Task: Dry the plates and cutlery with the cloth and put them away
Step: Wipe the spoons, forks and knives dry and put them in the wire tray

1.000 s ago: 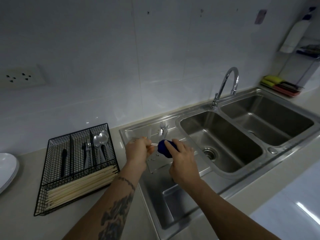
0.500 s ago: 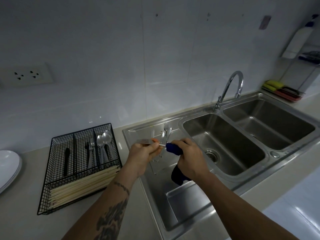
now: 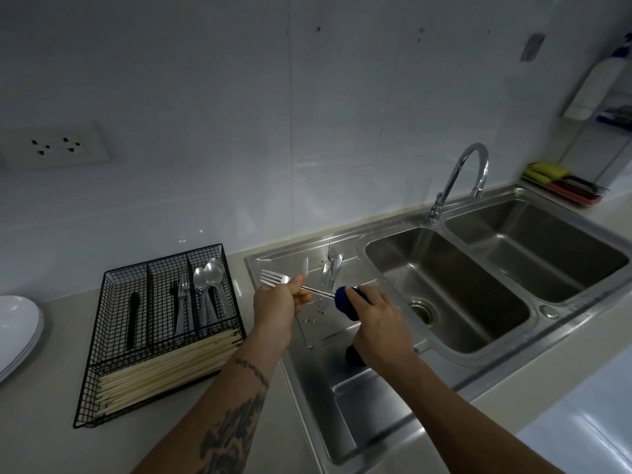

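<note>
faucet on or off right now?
Off, as far as the view shows: no stream falls from the faucet spout and the basin below holds no standing water.

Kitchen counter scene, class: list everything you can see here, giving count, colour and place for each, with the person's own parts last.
fork: one, silver, held over the drainboard
cloth: one, dark blue, wrapped round the fork's handle
cutlery: a few pieces, silver, lying on the drainboard
sink: double basin, steel, right of centre
tap: one, chrome, behind the basins
cutlery basket: one, black wire, on the counter, holding forks, spoons, a dark utensil
chopsticks: many, pale, basket's front compartment
plates: stacked, white, far left
socket: one, white, wall
sponges: yellow-green, tray far right
left hand: grips the fork
right hand: holds the cloth
</note>
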Demonstrator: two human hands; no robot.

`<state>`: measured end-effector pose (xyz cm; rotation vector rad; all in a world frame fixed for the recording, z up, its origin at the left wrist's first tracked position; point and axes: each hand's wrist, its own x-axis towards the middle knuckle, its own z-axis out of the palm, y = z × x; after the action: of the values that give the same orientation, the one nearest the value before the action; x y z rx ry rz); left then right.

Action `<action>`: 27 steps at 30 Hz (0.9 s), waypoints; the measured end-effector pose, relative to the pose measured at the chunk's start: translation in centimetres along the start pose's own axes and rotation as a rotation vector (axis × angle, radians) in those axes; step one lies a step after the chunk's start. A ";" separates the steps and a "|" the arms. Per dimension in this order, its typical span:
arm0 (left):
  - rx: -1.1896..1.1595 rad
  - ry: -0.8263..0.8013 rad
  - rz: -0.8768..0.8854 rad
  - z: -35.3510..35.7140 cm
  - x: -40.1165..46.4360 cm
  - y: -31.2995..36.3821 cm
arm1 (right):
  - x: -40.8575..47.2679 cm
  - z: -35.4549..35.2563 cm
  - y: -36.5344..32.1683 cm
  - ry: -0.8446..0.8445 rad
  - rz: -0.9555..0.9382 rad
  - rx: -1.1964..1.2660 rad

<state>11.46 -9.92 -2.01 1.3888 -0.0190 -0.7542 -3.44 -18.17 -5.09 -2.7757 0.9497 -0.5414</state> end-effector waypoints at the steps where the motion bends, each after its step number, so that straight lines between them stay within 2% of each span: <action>1: 0.009 0.002 -0.010 0.1 0.0 -0.1 | 0.0 0.1 -0.6 0.003 -0.008 0.016; 5: 0.039 0.010 -0.018 0.6 0.0 -0.4 | -0.2 0.8 -2.1 0.039 -0.135 0.029; 9: 0.028 0.056 -0.042 -1.0 0.6 -1.0 | -0.2 1.0 -0.5 0.008 -0.090 0.004; 14: 0.039 0.062 -0.062 -2.4 1.4 -0.4 | 0.6 1.9 -4.0 0.038 -0.242 0.024; 17: 0.029 0.105 -0.037 -4.1 1.9 0.1 | 1.2 3.0 -3.4 0.015 -0.169 0.104; 21: -0.095 0.146 -0.056 -7.4 2.7 0.7 | 2.5 4.1 -2.7 0.007 -0.043 0.216; 24: -0.153 0.137 -0.046 -10.0 3.8 1.7 | 3.9 4.4 -3.9 0.058 -0.041 0.306; 27: -0.079 0.194 -0.026 -12.6 5.5 3.0 | 5.1 4.7 -5.6 0.090 -0.056 0.365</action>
<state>22.55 -1.65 -4.42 1.3837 0.1788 -0.6326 5.24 -16.73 -6.52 -2.4726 0.7067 -0.7682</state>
